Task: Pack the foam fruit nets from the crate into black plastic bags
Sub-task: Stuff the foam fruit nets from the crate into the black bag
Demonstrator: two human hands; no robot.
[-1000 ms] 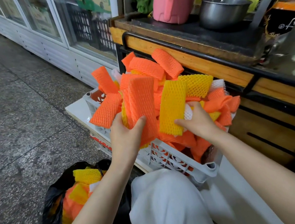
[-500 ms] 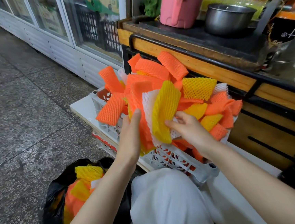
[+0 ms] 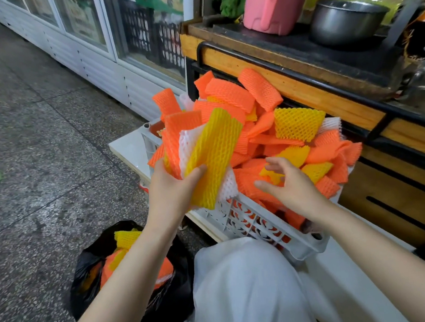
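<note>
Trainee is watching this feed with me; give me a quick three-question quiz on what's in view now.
1. True or false: the right hand grips a net.
2. What holds the stack of nets? A) left hand B) right hand C) both hands
3. Fill in: the front net of the stack is ____.
Key: 1 false, it hovers open over the crate. 2 A. 3 yellow.

Heap of foam nets (image 3: 259, 90) (orange, yellow, white) overtopping white crate (image 3: 250, 221); black bag (image 3: 172, 303) on floor, partly filled.
</note>
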